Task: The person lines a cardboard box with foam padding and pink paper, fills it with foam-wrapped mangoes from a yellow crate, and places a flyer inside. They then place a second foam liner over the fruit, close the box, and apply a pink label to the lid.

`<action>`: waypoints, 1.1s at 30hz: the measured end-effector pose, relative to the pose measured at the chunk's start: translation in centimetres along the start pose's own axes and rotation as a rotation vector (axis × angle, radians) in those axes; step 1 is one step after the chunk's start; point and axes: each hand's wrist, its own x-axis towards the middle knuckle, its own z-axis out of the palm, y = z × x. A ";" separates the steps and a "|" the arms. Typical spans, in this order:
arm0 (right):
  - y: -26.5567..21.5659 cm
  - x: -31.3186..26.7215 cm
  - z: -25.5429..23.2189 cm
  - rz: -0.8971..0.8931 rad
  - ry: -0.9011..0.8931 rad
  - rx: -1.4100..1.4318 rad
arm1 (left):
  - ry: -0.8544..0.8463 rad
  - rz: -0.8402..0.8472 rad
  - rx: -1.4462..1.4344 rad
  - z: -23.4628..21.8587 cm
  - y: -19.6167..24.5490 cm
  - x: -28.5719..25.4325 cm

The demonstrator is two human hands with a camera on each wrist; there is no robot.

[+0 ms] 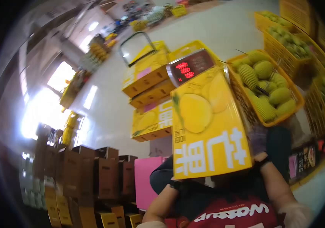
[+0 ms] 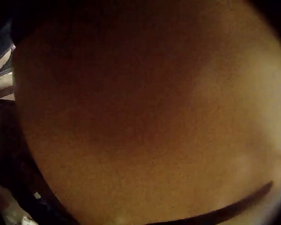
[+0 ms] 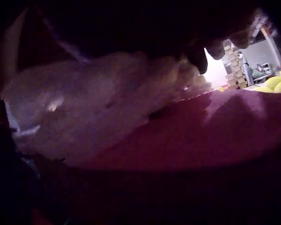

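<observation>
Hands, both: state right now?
Left hand: hidden behind the yellow box; state can't be told.
Right hand: gloved, beside the box; fingers too unclear to tell open or closed.

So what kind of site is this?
Probably a fruit packing or wholesale floor: open crates of mangoes, a scale display with red digits, and stacks of printed fruit cartons standing on a wide hall floor.

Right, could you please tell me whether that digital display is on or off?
It is on: the digital display shows rows of glowing red digits.
</observation>
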 end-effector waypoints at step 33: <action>3.6 9.0 1.3 -0.135 -0.959 0.607 | 0.350 0.252 0.690 -1.5 2.5 3.4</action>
